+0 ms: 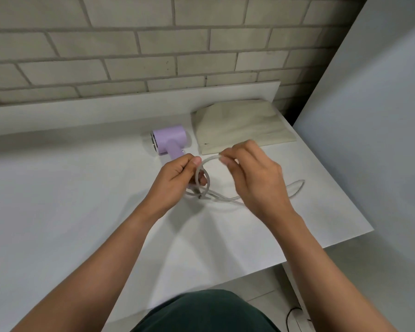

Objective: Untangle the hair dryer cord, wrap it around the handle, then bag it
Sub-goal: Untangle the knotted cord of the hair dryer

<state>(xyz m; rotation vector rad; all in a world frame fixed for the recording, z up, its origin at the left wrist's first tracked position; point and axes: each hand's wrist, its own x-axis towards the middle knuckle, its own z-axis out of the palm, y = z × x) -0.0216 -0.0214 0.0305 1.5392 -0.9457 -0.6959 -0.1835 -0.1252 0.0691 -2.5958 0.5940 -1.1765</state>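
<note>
Cord (295, 188) looks thin, limp, prob springy w/ coil memory. Left hand (177, 180) grips loop bundle, right hand (247, 173) pinches strand. Dryer (169, 140) looks light; grab at handle.

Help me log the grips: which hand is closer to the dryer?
The left hand, gripping cord loops beside the dryer; the right hand pinches cord near the bag.

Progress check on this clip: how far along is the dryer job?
Nothing finished yet. In hand: left hand and right hand hold the looped cord above the table. Left to do: wrapping it round the hair dryer's handle, bare where visible, then bagging; the bag lies flat behind.
</note>
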